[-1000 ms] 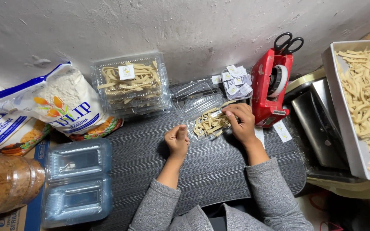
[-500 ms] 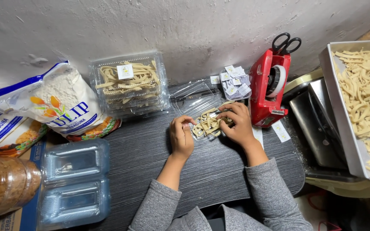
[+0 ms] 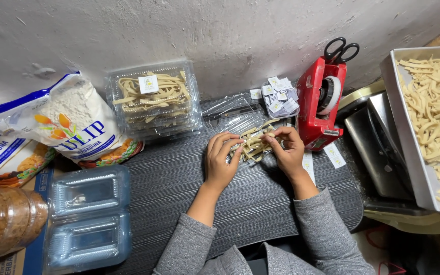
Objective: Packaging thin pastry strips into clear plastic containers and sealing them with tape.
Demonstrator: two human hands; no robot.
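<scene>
Flour bags (image 3: pixel 52 127) and a filled clear box (image 3: pixel 154 99) lie at the left of the dark table (image 3: pixel 169 193). The left hand (image 3: pixel 221 162) and right hand (image 3: pixel 287 150) press curled fingers on a clear box of pastry sticks (image 3: pixel 254 144) between them. A red tape dispenser (image 3: pixel 319 104) stands just right, then a tray of sticks (image 3: pixel 434 117).

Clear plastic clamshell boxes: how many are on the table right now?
3: one filled box by the wall, one open box under both hands, one empty box front left. More may be stacked.

Even, soft light from above; faint shadows beneath the hands (image 3: pixel 253 153) on the dark tabletop (image 3: pixel 179 193). Plastic containers (image 3: pixel 87 219) glint slightly. Sharp focus, mild edge distortion.
</scene>
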